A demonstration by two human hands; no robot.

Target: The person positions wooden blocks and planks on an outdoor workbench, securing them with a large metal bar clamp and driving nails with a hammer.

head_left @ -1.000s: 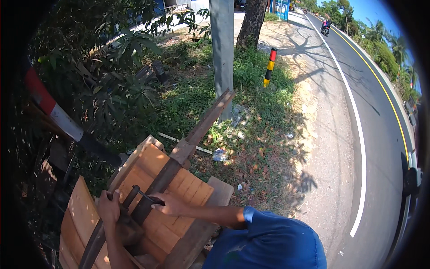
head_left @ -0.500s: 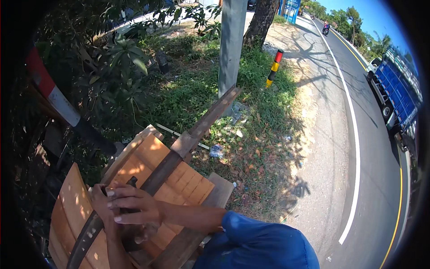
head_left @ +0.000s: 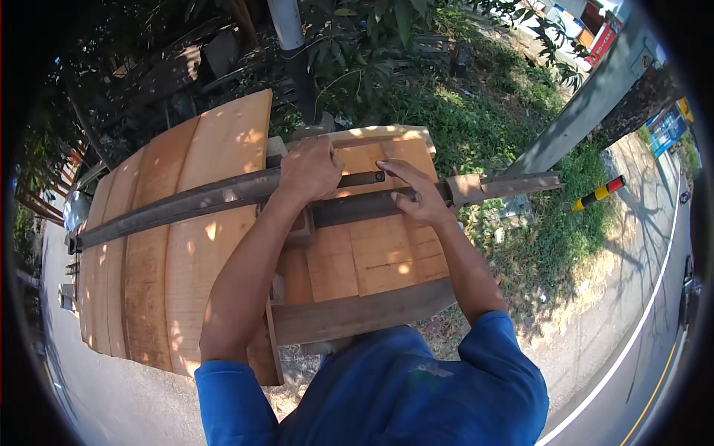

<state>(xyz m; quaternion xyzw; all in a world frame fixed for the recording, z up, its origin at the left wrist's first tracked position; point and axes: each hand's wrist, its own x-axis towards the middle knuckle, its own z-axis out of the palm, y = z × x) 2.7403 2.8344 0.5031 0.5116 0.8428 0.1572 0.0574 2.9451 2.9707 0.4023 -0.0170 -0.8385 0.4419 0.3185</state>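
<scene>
My left hand (head_left: 309, 169) is closed in a fist around a narrow dark flat bar. The end of this flat bar (head_left: 364, 178), with a small hole in it, sticks out towards my right hand. My right hand (head_left: 421, 198) has its thumb and index finger apart, the index tip close to that end and the thumb by a thick dark beam (head_left: 349, 209). Whether the right fingers touch the bar is hard to tell. A long dark strip (head_left: 178, 202) runs left from my left fist over curved wooden boards (head_left: 149, 256). Under the beam lie shorter orange-brown boards (head_left: 372, 256).
A grey-brown plank (head_left: 364, 311) edges the boards nearest me. A pale board (head_left: 372, 135) lies along the far side. Beyond stand a dark-based post (head_left: 296, 67), a grey pole (head_left: 573, 111) and a striped marker post (head_left: 601, 193). A road (head_left: 654, 327) runs at right.
My view has swung left, showing more of the curved boards. The hands, close together before, are now apart, with the left in a fist and the flat bar's end showing between them.
</scene>
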